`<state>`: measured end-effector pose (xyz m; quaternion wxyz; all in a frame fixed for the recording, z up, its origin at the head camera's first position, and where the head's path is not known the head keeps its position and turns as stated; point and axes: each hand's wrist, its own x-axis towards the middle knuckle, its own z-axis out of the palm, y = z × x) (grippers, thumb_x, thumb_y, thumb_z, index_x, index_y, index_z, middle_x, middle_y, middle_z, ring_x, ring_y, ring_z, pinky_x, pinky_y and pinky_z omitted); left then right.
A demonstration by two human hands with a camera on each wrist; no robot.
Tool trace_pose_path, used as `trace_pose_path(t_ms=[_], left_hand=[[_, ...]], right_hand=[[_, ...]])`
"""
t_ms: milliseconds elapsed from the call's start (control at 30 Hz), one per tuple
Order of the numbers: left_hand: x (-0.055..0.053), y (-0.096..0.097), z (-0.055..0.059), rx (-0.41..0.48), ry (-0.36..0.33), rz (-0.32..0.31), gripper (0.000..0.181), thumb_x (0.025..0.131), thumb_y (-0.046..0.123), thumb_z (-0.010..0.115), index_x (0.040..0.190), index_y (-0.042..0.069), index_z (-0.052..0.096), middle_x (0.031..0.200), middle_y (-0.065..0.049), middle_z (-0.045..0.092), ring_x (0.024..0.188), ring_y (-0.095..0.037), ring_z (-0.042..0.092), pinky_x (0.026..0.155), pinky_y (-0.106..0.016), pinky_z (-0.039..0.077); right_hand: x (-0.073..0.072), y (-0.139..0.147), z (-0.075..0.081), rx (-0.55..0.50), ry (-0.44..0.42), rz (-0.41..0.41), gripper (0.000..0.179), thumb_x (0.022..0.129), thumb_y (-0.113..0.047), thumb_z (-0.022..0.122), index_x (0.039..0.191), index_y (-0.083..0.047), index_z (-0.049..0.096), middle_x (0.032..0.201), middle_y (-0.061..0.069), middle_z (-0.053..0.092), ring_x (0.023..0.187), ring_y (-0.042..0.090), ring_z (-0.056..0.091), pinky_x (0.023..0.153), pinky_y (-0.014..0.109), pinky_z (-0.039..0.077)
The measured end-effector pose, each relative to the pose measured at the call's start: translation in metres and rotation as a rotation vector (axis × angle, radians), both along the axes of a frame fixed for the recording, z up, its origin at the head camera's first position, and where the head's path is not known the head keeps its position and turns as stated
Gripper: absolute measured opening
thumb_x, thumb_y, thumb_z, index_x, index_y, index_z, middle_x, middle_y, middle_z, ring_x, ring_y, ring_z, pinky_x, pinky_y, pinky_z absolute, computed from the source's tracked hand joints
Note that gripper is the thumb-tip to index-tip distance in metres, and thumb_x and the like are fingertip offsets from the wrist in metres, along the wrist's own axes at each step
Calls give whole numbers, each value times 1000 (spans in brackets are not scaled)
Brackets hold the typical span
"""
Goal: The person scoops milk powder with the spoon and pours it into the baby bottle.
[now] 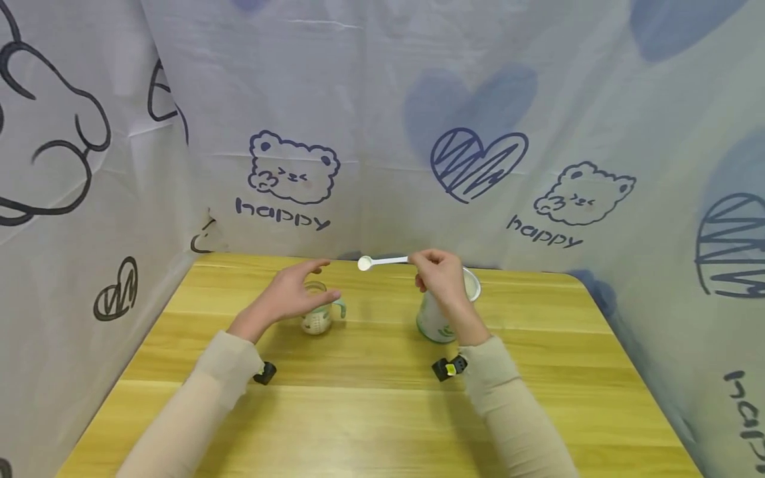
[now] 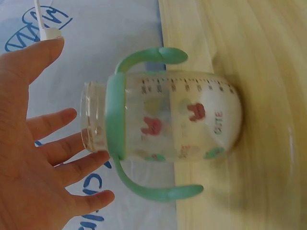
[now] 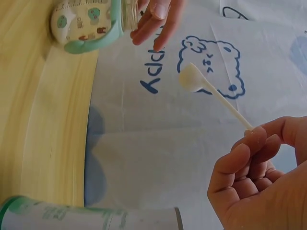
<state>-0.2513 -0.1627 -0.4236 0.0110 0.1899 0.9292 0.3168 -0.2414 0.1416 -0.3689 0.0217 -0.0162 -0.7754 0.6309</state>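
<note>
My right hand pinches the handle end of a white scoop, held level in the air between bottle and can. In the head view its bowl carries pale powder. Below and beside that hand stands a white and green can with its top uncovered. My left hand spreads its fingers around the neck of a clear baby bottle; whether a fingertip touches the neck I cannot tell. The bottle stands upright on the table, lidless, with green handles, printed pink and green figures, and whitish contents at the bottom.
Under everything lies a wood-grain table. A pale cloth with bear and heart drawings hangs behind its back edge and along both sides. Each wrist wears a small black camera.
</note>
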Motion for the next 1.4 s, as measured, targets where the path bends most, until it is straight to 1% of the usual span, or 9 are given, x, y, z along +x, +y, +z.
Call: trace_pose_path(t_ms=[167, 400, 633, 833, 900, 1000, 1100, 1300, 1400], left_hand=[[3, -10, -7, -4, -18, 22, 82, 93, 58, 73, 156, 10, 49, 149, -23, 60, 137, -46, 57, 115, -65, 45], [5, -22, -15, -8, -31, 33, 82, 94, 57, 73, 155, 9, 50, 149, -23, 60, 139, -46, 54, 116, -66, 44], [6, -26, -22, -6, -56, 34, 83, 92, 56, 76, 155, 8, 50, 150, -23, 59, 139, -45, 55, 114, -66, 46], [8, -27, -28, -14, -59, 41, 83, 91, 57, 76, 154, 8, 51, 149, -25, 60, 137, -46, 57, 113, -66, 46], [9, -28, -30, -6, -60, 48, 81, 92, 57, 76, 153, 9, 52, 147, -25, 61, 136, -46, 57, 113, -66, 47], [11, -28, -30, 11, -63, 62, 79, 91, 55, 78, 151, 9, 54, 145, -24, 63, 135, -46, 59, 113, -64, 47], [12, -29, -30, 20, -64, 68, 79, 91, 54, 78, 151, 9, 54, 144, -24, 63, 134, -46, 59, 113, -64, 48], [12, -31, -32, 42, -75, 71, 78, 91, 53, 79, 151, 11, 55, 142, -22, 66, 133, -45, 60, 112, -64, 49], [12, -32, -33, 51, -81, 74, 78, 91, 53, 79, 152, 12, 55, 141, -21, 66, 134, -45, 60, 112, -64, 49]], right_hand=[[0, -10, -1, -15, 0, 9, 19, 96, -17, 68, 100, 1, 76, 64, -3, 61, 54, 11, 55, 56, 22, 51], [0, -25, -1, 0, 33, 22, 18, 95, -16, 69, 96, 0, 76, 66, 0, 61, 54, 12, 55, 55, 24, 50], [2, -40, -4, 28, 49, 50, 20, 95, -17, 69, 101, 0, 77, 64, 1, 60, 55, 15, 56, 55, 27, 49], [3, -51, -10, 69, 65, 78, 20, 95, -19, 68, 102, -4, 80, 60, -1, 60, 53, 13, 57, 53, 26, 47], [4, -55, -12, 91, 93, 85, 20, 95, -20, 68, 102, -6, 81, 60, 0, 61, 53, 13, 57, 51, 25, 46], [5, -59, -14, 132, 136, 98, 21, 96, -22, 67, 102, -8, 82, 60, 6, 63, 51, 14, 56, 47, 26, 41], [6, -63, -17, 166, 180, 110, 21, 96, -23, 67, 102, -11, 82, 59, 7, 62, 49, 14, 53, 46, 27, 38], [9, -71, -25, 242, 280, 138, 19, 96, -23, 67, 103, -13, 82, 58, -2, 56, 47, 12, 40, 50, 27, 36], [9, -75, -29, 286, 346, 155, 20, 98, -23, 67, 105, -11, 81, 60, -2, 57, 48, 12, 39, 51, 26, 35]])
